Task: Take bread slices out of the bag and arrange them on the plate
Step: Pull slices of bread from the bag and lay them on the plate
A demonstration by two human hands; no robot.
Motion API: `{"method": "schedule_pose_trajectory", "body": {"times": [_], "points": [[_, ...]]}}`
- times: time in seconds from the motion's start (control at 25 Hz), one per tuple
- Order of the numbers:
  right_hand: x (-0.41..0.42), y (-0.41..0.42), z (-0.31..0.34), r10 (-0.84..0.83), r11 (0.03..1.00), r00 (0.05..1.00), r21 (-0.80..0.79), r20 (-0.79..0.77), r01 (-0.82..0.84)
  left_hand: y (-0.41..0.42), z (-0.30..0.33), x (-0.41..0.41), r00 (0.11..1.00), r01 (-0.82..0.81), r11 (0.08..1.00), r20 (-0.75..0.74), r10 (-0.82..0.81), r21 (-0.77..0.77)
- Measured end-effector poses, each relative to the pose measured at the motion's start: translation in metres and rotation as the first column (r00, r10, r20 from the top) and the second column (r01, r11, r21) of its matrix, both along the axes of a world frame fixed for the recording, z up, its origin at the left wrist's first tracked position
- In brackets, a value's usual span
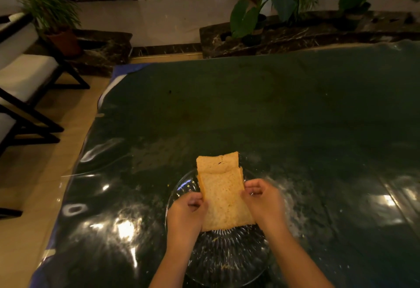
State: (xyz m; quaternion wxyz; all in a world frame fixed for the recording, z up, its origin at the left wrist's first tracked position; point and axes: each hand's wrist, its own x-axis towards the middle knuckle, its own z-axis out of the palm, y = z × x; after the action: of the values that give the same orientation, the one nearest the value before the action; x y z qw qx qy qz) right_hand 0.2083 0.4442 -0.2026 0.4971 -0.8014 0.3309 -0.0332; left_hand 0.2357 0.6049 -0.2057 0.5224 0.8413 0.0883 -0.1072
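Dark table (295, 117) lies open beyond plate (227, 262); both hands pinch bread (223, 199) edges.

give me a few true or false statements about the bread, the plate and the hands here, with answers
1. Both hands hold the front bread slice by its side edges. True: the left hand and the right hand each pinch one side.
2. The plate is opaque white ceramic. False: it is clear ribbed glass.
3. A second bread slice shows behind the held one. True.
4. The plate sits on a bare wooden table. False: the table has a dark, glossy cover.
5. A bread bag lies beside the plate. False: no bag is in view.
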Motion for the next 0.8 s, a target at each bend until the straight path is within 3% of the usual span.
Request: {"method": "schedule_pose_trajectory", "body": {"times": [0.12,0.28,0.8], "points": [[-0.003,-0.002,-0.009,0.023,0.998,0.999,-0.06,-0.024,-0.025,0.001,-0.005,0.0,0.998,-0.007,0.994,0.069,0.0,0.11],[-0.001,-0.002,-0.014,0.107,0.987,0.994,-0.117,-0.036,-0.111,0.0,-0.007,0.008,0.998,0.012,0.997,0.054,-0.016,0.074],[0.007,-0.011,-0.008,0.12,0.992,0.992,-0.021,-0.035,-0.121,0.0,0.004,0.017,0.999,-0.01,0.991,0.039,0.005,0.131]]}}
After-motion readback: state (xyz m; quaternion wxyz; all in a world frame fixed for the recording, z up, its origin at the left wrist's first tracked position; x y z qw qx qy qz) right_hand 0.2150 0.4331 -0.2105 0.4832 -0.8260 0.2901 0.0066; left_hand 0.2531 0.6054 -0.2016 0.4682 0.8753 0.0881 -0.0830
